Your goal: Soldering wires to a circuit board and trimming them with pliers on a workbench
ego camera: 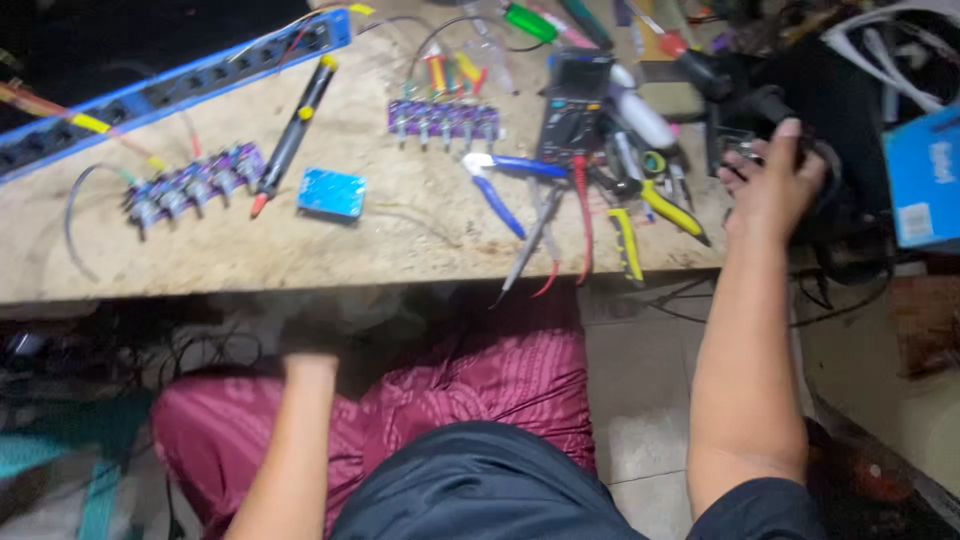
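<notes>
My right hand (775, 180) reaches past the right end of the wooden bench (300, 250) and closes over a black object (830, 190) there, thumb pointing up. A small metal part (740, 148) sits by the fingers. My left forearm rises from my lap, and my left hand (308, 345) is a dark blur under the bench's front edge; its fingers cannot be made out. On the bench lie two purple circuit boards with knobs (195, 185) (445, 118), a small blue board (331, 192) and a black pen-shaped tool (293, 130).
A blue power strip (180, 80) runs along the far left. Blue-handled pliers (500, 190), a dark multimeter (572, 110), tweezers (535, 240) and yellow-handled cutters (670, 205) crowd the right half. A blue box (925, 180) stands at the far right. Cables hang beneath.
</notes>
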